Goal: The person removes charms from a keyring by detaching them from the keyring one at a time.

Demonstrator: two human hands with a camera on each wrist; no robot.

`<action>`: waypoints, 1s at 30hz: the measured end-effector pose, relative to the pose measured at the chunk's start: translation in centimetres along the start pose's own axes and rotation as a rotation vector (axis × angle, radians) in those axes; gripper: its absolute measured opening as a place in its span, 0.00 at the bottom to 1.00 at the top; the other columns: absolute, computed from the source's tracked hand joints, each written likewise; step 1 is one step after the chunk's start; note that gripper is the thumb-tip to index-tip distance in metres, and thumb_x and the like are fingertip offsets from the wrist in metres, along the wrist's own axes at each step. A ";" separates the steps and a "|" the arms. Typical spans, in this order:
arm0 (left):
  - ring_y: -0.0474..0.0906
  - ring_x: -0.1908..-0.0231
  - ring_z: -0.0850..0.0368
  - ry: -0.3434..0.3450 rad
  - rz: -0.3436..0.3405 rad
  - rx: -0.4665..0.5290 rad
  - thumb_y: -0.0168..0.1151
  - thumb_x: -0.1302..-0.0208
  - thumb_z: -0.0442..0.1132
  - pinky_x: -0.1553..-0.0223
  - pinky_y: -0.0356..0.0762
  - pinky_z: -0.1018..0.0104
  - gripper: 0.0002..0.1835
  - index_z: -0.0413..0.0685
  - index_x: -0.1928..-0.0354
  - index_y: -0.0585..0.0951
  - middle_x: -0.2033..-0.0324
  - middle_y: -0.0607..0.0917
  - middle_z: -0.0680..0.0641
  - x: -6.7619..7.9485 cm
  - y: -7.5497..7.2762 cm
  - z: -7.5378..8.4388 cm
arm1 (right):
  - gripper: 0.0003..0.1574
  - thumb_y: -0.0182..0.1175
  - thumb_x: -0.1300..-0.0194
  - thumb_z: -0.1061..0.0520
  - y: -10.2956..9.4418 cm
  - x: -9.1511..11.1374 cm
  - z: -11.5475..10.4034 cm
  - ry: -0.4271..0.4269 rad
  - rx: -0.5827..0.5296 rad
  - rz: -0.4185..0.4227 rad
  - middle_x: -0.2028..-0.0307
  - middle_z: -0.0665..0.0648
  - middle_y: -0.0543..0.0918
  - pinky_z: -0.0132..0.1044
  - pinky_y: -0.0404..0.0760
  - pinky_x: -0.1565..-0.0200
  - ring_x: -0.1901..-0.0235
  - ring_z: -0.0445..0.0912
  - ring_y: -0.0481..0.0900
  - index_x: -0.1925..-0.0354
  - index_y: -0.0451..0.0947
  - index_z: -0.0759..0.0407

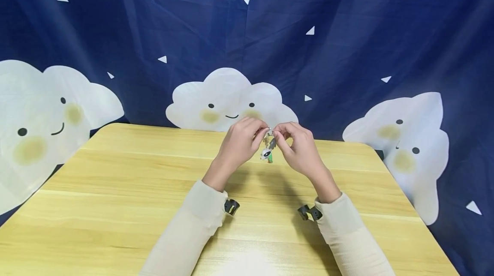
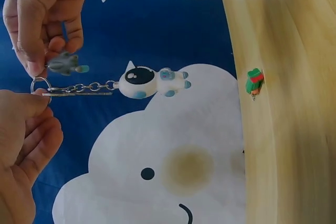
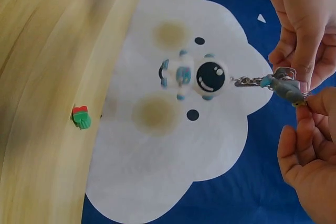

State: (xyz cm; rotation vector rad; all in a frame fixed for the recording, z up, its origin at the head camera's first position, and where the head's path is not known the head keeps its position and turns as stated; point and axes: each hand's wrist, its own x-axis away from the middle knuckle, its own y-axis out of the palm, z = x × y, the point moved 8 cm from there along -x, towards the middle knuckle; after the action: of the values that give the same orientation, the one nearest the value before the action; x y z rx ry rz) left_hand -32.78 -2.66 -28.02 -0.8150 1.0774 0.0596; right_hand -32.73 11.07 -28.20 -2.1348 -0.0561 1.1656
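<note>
Above the table both hands are raised close together, fingertips nearly meeting. My left hand (image 1: 241, 141) pinches a metal key ring (image 2: 41, 85). From the ring hang a chain, a thin flat metal piece that looks like a key (image 2: 79, 94), and a white astronaut figure (image 2: 152, 82) with a black visor and blue parts. My right hand (image 1: 299, 145) pinches the end of a small grey animal-shaped charm (image 3: 286, 88) with a blue-green tip, right beside the ring. Fingers partly hide the ring, so I cannot tell whether the charm is attached to it.
A small green and red charm (image 3: 81, 117) with a little metal loop lies on the wooden table (image 1: 135, 181), beyond the hands. Behind the far edge hangs a dark blue curtain (image 1: 193, 23) printed with white clouds. A black band sits at each sleeve cuff.
</note>
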 end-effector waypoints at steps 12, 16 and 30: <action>0.83 0.71 0.57 -0.105 0.116 0.181 0.66 0.31 0.32 0.67 0.82 0.70 0.04 0.40 0.65 0.86 0.71 0.88 0.47 -0.2 -0.9 -0.5 | 0.03 0.63 0.30 0.65 -0.2 0.0 -0.1 -0.005 -0.028 0.031 0.71 0.55 0.82 0.38 0.79 0.66 0.71 0.44 0.79 0.63 0.82 0.63; 0.84 0.73 0.58 -0.171 0.096 0.242 0.67 0.31 0.33 0.68 0.82 0.71 0.04 0.40 0.65 0.85 0.72 0.87 0.48 -0.3 -0.8 -0.8 | 0.03 0.62 0.30 0.66 -0.3 0.0 -0.2 -0.016 -0.024 0.052 0.71 0.56 0.82 0.40 0.82 0.65 0.70 0.45 0.79 0.64 0.82 0.63; 0.80 0.66 0.57 -0.040 0.005 0.069 0.69 0.33 0.34 0.64 0.80 0.69 0.02 0.43 0.64 0.87 0.67 0.87 0.50 -0.4 -0.6 -0.2 | 0.03 0.63 0.30 0.67 -0.2 0.0 0.0 -0.027 0.001 0.035 0.71 0.55 0.82 0.38 0.78 0.68 0.70 0.45 0.79 0.64 0.81 0.62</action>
State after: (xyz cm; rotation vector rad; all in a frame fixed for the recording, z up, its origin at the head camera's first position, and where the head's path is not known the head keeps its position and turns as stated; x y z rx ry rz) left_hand -32.84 -3.09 -27.40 -0.7461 1.0380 0.0423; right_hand -32.64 11.23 -28.03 -2.1269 -0.0309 1.2149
